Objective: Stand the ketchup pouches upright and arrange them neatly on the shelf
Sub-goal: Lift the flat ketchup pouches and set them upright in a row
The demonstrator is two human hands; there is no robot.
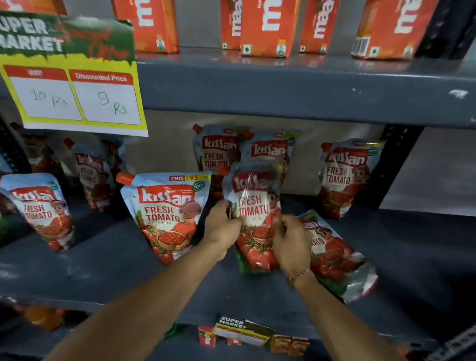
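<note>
Pouch [253, 217] stands upright between hands, left [222, 229] and right [291, 246] both grasping it.

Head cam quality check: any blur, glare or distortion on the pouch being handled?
Head view: the glossy red-and-white ketchup pouch between the left hand and right hand is motion-blurred, with glare streaks across its logo; the grey metal shelf edges bow from wide-angle distortion; lower corners are dark.

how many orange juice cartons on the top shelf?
5 orange cartons: one at left-centre, a narrow one tucked beside a wider one, another narrow one, and the rightmost. A possible sixth at top left is cut off.
</note>
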